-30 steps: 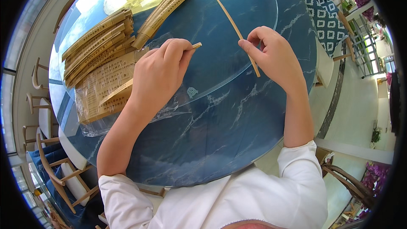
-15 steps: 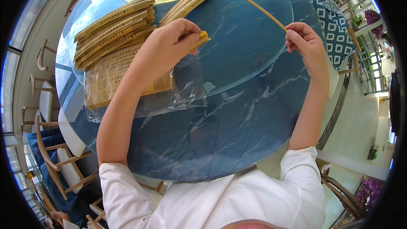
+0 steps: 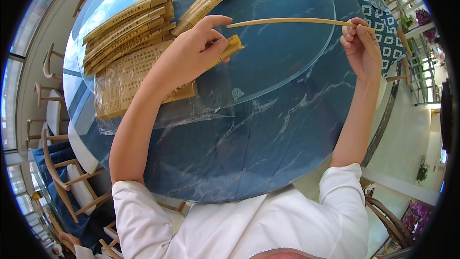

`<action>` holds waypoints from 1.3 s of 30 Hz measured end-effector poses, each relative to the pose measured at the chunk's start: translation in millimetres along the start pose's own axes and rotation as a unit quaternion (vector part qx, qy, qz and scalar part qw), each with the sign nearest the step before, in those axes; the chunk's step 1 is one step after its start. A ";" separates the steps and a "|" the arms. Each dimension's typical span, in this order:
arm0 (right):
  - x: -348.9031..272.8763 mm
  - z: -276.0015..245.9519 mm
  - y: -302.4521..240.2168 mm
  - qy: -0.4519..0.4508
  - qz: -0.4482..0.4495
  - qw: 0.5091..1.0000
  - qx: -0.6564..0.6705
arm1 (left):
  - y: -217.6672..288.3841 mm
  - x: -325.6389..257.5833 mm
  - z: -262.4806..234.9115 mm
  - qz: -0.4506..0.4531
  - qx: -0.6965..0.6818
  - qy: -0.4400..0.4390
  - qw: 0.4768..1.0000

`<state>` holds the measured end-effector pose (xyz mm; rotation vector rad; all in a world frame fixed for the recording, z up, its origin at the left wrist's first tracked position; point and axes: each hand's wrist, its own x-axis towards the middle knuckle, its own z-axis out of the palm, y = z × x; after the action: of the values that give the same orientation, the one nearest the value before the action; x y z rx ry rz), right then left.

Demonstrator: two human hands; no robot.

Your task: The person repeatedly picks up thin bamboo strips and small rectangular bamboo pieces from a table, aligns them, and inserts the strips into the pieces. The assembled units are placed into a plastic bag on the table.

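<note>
The right hand (image 3: 360, 48) pinches one end of a long thin pale bamboo strip (image 3: 297, 21), which stretches out level toward the left hand (image 3: 194, 53). The left hand grips a short flat bamboo slat (image 3: 231, 48) between thumb and fingers. Beneath and beyond its wrist lie stacked bamboo slats (image 3: 127, 21) and a clear plastic bag (image 3: 139, 91) on the round blue marble table (image 3: 268, 129).

Both arms outstretched, left hand (image 3: 194, 52) and right hand (image 3: 360, 45) in pinching grip
</note>
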<state>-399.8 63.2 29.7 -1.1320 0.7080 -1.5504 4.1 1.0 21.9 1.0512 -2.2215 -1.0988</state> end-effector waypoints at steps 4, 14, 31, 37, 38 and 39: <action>2.6 14.0 7.3 0.005 -0.027 0.999 -0.034 | -1.5 -0.2 0.8 0.002 -0.008 -0.003 1.000; 4.6 8.6 12.9 0.026 -0.077 0.991 -0.102 | -0.1 -0.9 0.0 0.013 0.027 -0.006 1.000; 5.3 22.5 15.3 0.111 0.005 0.988 -0.103 | 9.6 -9.7 2.1 0.111 0.086 0.015 0.990; 2.3 53.8 32.2 0.077 0.091 0.987 -0.104 | 15.6 -12.1 4.0 0.121 0.081 0.034 0.989; 1.4 57.8 33.5 0.070 0.103 0.988 -0.097 | 16.0 -12.7 4.0 0.122 0.084 0.038 0.988; 1.0 58.8 35.3 0.042 0.112 0.989 -0.088 | 16.6 -13.3 4.2 0.118 0.085 0.038 0.989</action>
<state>-331.9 58.8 21.4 -1.0805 1.0098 -1.3712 2.2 20.0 32.2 0.8529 -2.3369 -0.7688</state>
